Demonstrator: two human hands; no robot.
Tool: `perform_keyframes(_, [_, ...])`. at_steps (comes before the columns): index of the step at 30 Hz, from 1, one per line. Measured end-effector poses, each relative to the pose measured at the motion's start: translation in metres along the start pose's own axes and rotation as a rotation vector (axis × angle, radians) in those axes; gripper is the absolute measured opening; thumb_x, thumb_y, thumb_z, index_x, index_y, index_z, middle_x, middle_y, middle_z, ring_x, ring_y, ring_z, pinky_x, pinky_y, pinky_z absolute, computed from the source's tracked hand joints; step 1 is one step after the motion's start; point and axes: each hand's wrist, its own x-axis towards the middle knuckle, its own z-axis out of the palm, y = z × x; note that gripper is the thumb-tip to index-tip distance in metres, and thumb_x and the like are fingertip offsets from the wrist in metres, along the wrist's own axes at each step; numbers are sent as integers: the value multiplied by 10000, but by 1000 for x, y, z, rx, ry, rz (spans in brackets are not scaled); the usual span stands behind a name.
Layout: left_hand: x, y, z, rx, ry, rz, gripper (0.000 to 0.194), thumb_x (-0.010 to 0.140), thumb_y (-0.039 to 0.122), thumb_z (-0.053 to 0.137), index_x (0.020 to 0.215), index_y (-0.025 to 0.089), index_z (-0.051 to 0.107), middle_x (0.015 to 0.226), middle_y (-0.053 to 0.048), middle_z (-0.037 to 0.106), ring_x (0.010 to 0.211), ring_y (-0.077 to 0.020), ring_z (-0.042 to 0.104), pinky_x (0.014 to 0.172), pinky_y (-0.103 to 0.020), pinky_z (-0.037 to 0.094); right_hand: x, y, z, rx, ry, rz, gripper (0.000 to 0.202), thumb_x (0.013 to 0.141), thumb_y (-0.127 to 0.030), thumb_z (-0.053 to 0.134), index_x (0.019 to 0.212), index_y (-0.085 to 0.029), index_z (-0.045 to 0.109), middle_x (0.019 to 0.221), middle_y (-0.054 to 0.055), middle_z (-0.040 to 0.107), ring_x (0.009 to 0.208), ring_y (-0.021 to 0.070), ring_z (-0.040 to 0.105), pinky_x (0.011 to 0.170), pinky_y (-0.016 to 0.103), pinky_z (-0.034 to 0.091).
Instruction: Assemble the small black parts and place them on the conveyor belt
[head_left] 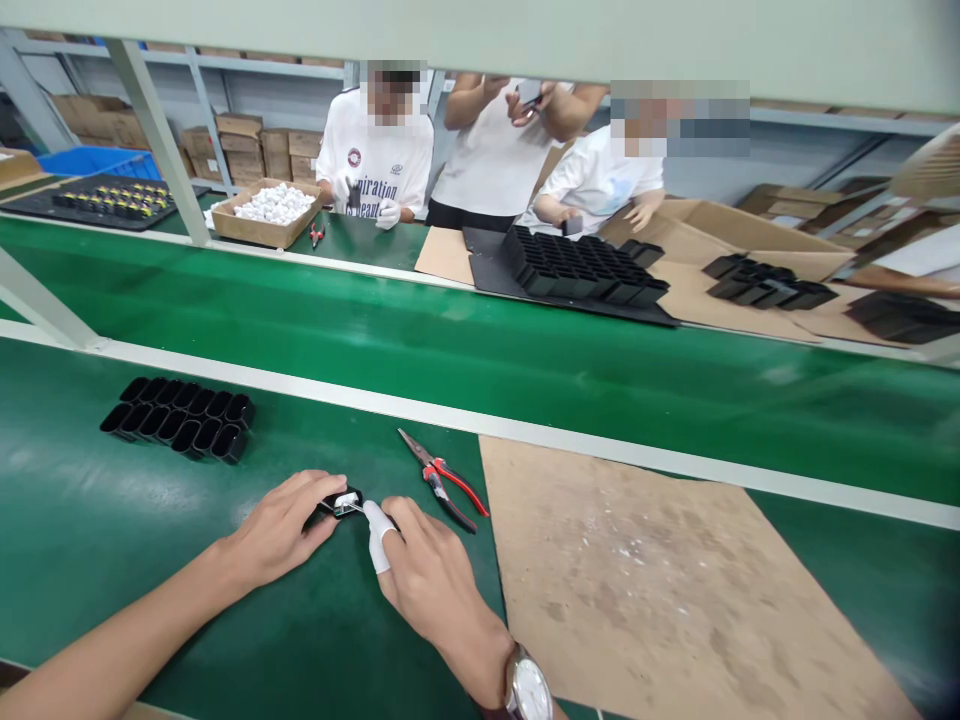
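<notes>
Green matting covers the desk (112, 540), with a pale rail running across it and a second green lane beyond. At the near edge, both of the person's hands meet over a small black part (339, 502) with a white insert showing at its middle. The left hand (281, 530) comes in from 8 o'clock and lies on the mat, its fingers (319, 488) curled over the part's left end and pinching it from above and beside. The right hand (427, 580) comes in from 5 o'clock, its forefinger wearing a white finger cot (379, 535); that fingertip touches the part's right end, the other fingers folded under the palm. The part thus sits between the two sets of fingertips, on the mat, at 12 o'clock from the right wrist, which wears a watch (529, 690).

Just beside the right hand, at 1 o'clock, lie red-handled pliers (442, 480), apart from both hands. At 10 o'clock from the left hand stands a cluster of black open housings (180, 417) in two rows. A worn cardboard sheet (675, 590) lies at 3 o'clock. Across the far lane, other people work beside a black tray of housings (585, 268) and a carton of white pieces (270, 210).
</notes>
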Motion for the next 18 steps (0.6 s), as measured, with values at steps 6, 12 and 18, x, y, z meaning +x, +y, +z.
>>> perform_keyframes(6, [3, 5, -2, -103, 33, -139, 409, 1015, 246, 662, 1405, 259, 540, 1207, -65, 728, 1095, -211, 734, 952, -347, 626, -2, 9, 4, 54, 56, 94, 204, 988, -68, 470, 995, -172, 646, 979, 82, 631, 745, 194, 573, 594, 331, 446])
perform_keyframes(12, [7, 3, -6, -190, -6, -59, 279, 1007, 229, 675, 1284, 236, 641, 1201, -86, 755, 1079, -219, 761, 964, -347, 642, -9, 26, 24, -62, -42, 161, 273, 819, 34, 560, 988, -163, 644, 951, 92, 624, 883, 266, 631, 826, 406, 541])
perform_keyframes(18, [3, -5, -4, -172, -36, -25, 325, 1011, 236, 686, 1331, 252, 633, 1267, -79, 755, 1136, -223, 760, 997, -342, 640, -4, 21, 22, 97, -4, 161, 338, 985, -54, 508, 1292, -153, 609, 1075, 118, 662, 957, 264, 632, 871, 445, 563])
